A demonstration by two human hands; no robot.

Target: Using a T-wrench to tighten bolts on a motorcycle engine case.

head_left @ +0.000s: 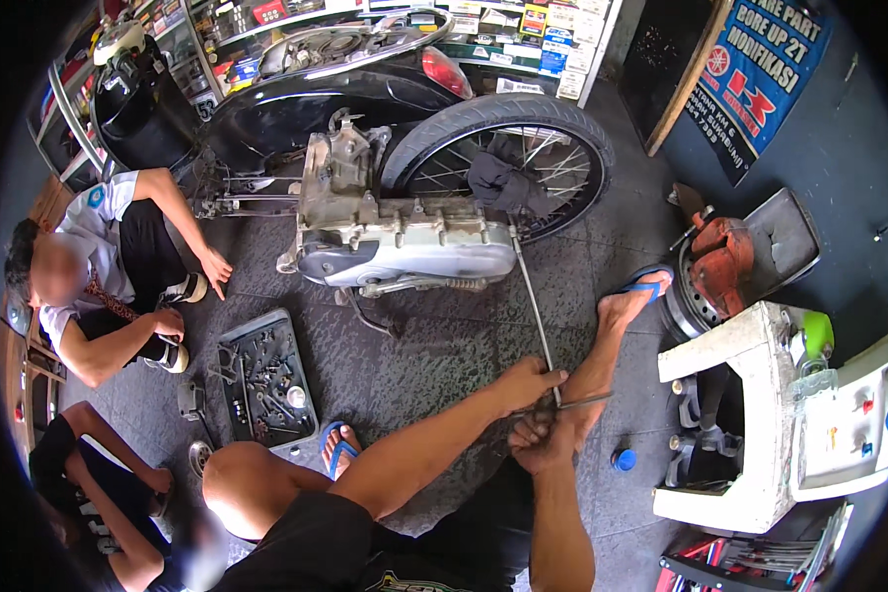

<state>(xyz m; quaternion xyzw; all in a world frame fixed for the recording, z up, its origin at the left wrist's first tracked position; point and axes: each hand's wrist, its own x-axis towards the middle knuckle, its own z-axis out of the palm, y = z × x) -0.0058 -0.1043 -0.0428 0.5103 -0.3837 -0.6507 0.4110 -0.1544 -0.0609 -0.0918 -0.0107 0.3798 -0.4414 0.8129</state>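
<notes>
Both my hands are closed at the near end of a long T-handle wrench (534,301). My left hand (525,387) wraps round it by the crossbar, thumb along the top. My right hand (543,437) is curled just below, against the handle; its grip is partly hidden. The wrench's far end meets the rear edge of a scooter engine's silver side cover (414,261), beside the rear wheel (587,158). Whether it sits on a bolt is too small to tell. A dark cloth (503,185) hangs over the wheel's spokes.
Left of my knee lies a grey tray (304,360) of bolts and small parts. One person (94,266) squats beyond it; another (99,498) sits at lower left. A white cabinet (760,493), a blue cap (624,460) and a wheel rim (689,314) are to the right.
</notes>
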